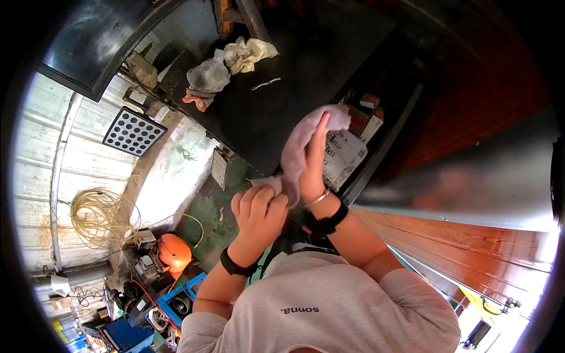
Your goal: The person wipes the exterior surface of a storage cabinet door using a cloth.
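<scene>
A soft mauve cloth [296, 143] stretches from my left hand up past the fingers of my right, over the corner of a black tabletop. My left hand [259, 214] is closed in a fist around its lower, bunched end. My right hand [314, 165] lies along the cloth with straight fingers, touching it. The thumb of that hand is hidden, so its grip on the cloth is unclear. Farther back on the black table [251, 119] lie a grey work glove [207, 76] with an orange cuff, a crumpled cream cloth [247, 55] and a thin twisted white strip [266, 84].
Right of the table, an open compartment holds a printed carton [346, 156] and smaller boxes. A shiny metal panel [463, 181] stands farther right. At left are a dotted board [134, 131], a coiled hose [95, 214], an orange tank [175, 252] and a blue frame [178, 295].
</scene>
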A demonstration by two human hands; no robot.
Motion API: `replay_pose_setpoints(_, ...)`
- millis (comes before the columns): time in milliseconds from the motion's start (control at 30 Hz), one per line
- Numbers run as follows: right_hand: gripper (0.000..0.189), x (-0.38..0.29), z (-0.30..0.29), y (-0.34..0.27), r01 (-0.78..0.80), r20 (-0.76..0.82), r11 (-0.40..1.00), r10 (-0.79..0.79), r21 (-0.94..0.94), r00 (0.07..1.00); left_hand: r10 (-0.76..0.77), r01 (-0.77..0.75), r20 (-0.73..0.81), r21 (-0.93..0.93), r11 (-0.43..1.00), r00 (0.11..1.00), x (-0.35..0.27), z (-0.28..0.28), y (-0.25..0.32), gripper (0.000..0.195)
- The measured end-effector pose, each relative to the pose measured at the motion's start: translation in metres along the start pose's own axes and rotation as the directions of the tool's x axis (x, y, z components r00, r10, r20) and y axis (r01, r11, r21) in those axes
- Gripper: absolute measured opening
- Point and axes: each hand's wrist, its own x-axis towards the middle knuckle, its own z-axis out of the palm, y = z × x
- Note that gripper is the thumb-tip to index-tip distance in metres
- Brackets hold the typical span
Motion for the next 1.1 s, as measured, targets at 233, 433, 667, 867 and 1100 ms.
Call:
replay_pose_setpoints(233,0.067,0.084,-0.020,0.033,-0.095,-0.214,0.989,0.119,0.117,0.970,-0.076,0.067,0.078,0.109,0.992,0.994,0.057,0.037,0.006,0.025)
replay_pose_setpoints(433,0.062,0.099,-0.041,0.057,-0.160,-0.159,0.970,0.189,0.181,0.969,-0.024,0.021,0.104,0.037,0.999,0.994,0.074,0.045,0.010,0.024)
replay_pose_setpoints(667,0.064,0.002,-0.018,0.032,-0.164,0.076,0.985,0.160,0.053,0.984,0.003,0.023,0.147,-0.174,0.984,0.989,0.023,-0.010,-0.007,0.030)
replay_pose_setpoints(867,0.075,-0.049,-0.011,0.028,-0.265,0.247,0.964,0.256,0.004,0.935,0.051,-0.026,0.140,-0.176,0.984,0.989,-0.008,-0.024,-0.011,0.030)
replay_pose_setpoints(1100,0.057,-0.009,-0.008,0.071,-0.467,0.266,0.500,0.422,0.729,0.867,-0.016,0.099,0.195,-0.423,0.901,0.981,0.009,0.018,0.015,0.032)
